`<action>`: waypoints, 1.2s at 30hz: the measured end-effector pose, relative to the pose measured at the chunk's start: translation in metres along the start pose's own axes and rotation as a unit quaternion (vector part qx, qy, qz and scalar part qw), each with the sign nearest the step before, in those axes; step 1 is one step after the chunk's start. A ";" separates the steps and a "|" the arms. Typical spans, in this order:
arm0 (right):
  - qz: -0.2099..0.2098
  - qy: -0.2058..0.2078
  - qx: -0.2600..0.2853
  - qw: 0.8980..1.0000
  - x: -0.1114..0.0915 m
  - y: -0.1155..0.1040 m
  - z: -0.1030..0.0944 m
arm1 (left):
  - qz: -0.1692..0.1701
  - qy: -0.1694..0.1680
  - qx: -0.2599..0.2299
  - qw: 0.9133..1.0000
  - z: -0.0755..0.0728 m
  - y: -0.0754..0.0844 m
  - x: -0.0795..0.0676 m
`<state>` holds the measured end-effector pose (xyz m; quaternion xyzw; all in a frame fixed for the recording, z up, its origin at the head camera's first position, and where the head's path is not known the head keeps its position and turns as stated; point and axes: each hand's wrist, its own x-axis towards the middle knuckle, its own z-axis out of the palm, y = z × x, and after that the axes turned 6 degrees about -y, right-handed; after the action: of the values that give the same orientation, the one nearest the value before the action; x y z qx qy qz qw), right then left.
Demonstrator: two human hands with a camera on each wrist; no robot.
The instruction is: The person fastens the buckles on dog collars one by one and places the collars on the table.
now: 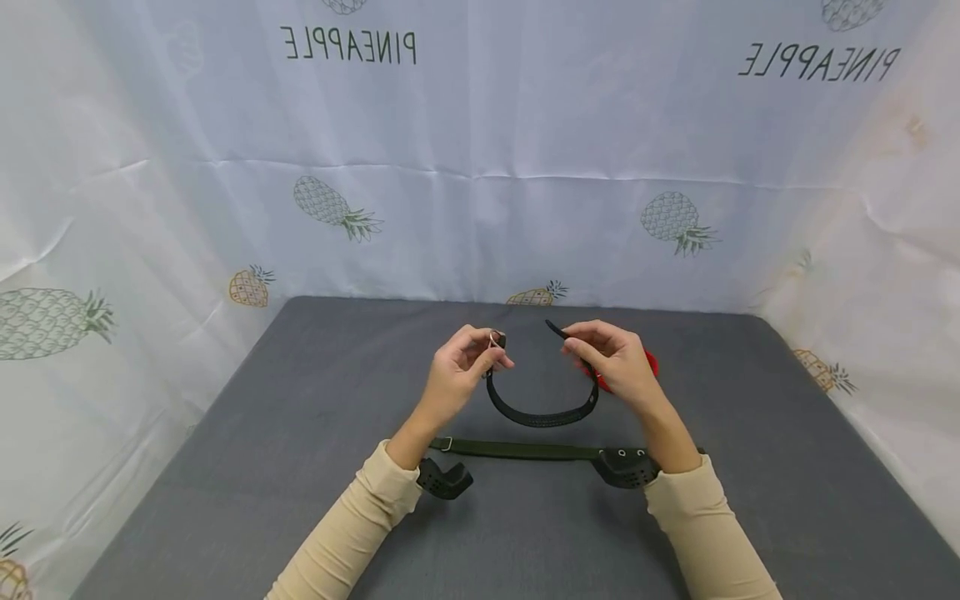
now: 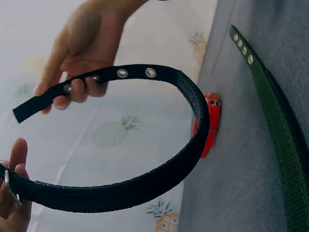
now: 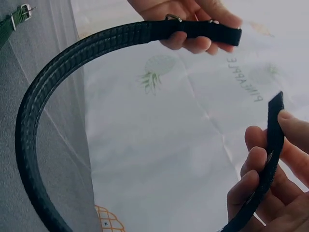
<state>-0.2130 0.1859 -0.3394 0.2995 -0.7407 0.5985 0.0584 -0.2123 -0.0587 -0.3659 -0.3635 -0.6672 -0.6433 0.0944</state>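
A black dog collar [image 1: 542, 419] hangs in an open U above the table, its two ends apart. My left hand [image 1: 456, 367] pinches its buckle end; the metal buckle [image 2: 11, 187] shows beside the fingers in the left wrist view. With thumb and fingers, my right hand [image 1: 621, 365] grips the strap end, whose tip points up and left past the fingertips. Metal eyelets [image 2: 150, 72] run along that end, some partly covered by fingers. In the right wrist view the padded, stitched band [image 3: 29, 111] curves between both hands.
On the grey table [image 1: 300, 400] a green collar [image 1: 517, 451] lies stretched sideways, nearer me than the black one and partly behind the forearms. A red collar [image 2: 211, 125] lies beyond my right hand. Behind the table hangs a white pineapple-print curtain [image 1: 480, 233].
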 end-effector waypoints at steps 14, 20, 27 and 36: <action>-0.002 -0.048 -0.111 0.993 -0.002 -0.010 0.011 | 0.035 -0.051 0.095 0.994 0.002 0.000 -0.002; 0.006 -0.056 -0.129 0.990 -0.003 -0.017 0.015 | 0.040 -0.056 0.144 0.987 0.005 0.002 -0.003; -0.007 -0.063 -0.133 0.989 -0.004 -0.016 0.016 | 0.049 -0.053 0.164 0.984 0.006 0.002 -0.004; -0.014 -0.066 -0.143 0.987 -0.005 -0.014 0.018 | 0.060 -0.054 0.192 0.978 0.008 0.002 -0.004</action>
<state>-0.1965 0.1692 -0.3345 0.3373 -0.8167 0.4643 0.0606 -0.2055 -0.0525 -0.3684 -0.4119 -0.7593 -0.4761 0.1644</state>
